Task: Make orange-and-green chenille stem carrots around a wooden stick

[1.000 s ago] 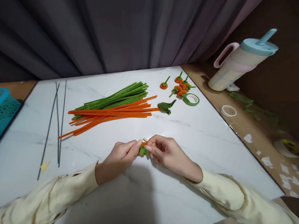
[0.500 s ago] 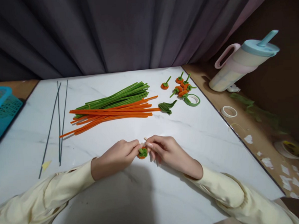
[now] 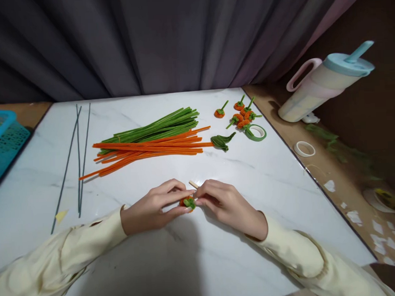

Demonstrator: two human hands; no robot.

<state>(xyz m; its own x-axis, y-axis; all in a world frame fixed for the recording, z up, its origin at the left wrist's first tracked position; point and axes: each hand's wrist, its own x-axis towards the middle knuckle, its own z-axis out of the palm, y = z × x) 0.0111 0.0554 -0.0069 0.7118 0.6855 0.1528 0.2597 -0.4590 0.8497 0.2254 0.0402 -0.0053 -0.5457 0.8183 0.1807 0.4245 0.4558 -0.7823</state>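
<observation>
Now pipe-cleaner pumpkin (image 3: pixel 188 203) between both hands' fingers (image 3: pixel 182 196).

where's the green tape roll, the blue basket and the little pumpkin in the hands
green tape roll (image 3: pixel 256 132), head view, on its near rim
blue basket (image 3: pixel 0 143), head view, on its side wall
pumpkin (image 3: pixel 188 203), head view, on its green top

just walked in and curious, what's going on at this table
A person's left hand and right hand pinch a small orange and green pipe-cleaner piece over the white table. Beyond lie orange pipe cleaners, green pipe cleaners, several finished little orange pieces and a green tape roll.
</observation>
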